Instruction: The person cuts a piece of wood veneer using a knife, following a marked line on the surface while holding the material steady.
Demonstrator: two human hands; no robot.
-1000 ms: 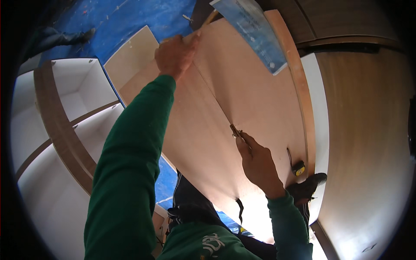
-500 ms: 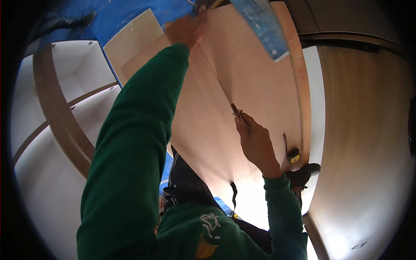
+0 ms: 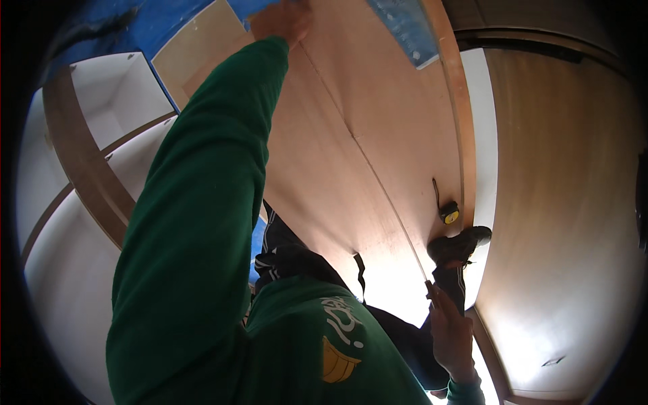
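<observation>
Right hand [image 3: 451,331]: has moved since the earlier frame, from over the middle of the panel [image 3: 405,128] to its glare-lit near end, on the right.
Small tool [image 3: 430,291]: narrow and dark, moved along with the right hand and now at the panel's near end; whether its tip touches the wood cannot be told in the glare.
Right grip: fingers and thumb closed around the small tool.
Thin line [image 3: 382,179]: runs along the panel from beside the left hand to the small tool; whether it is a cut or a strand is unclear.
Left hand [image 3: 283,21]: at the panel's far end, blurred; I cannot tell whether it grips anything.
Tape measure [image 3: 449,213]: yellow and black, on the panel near its right edge.
Black shoe [image 3: 459,246]: at the panel's near right corner, just beside the tape measure.
Black strap [image 3: 360,268]: by the panel's near edge.
Printed sheet [image 3: 405,30]: blue, on the panel's far right part.
Pale board [image 3: 192,44]: beyond the panel's far left edge.
Blue covering [image 3: 165,17]: on the floor past the panel's far left.
White-lined cabinet [image 3: 121,101]: left of the panel.
Brown wood surface [image 3: 560,202]: right of the panel.
</observation>
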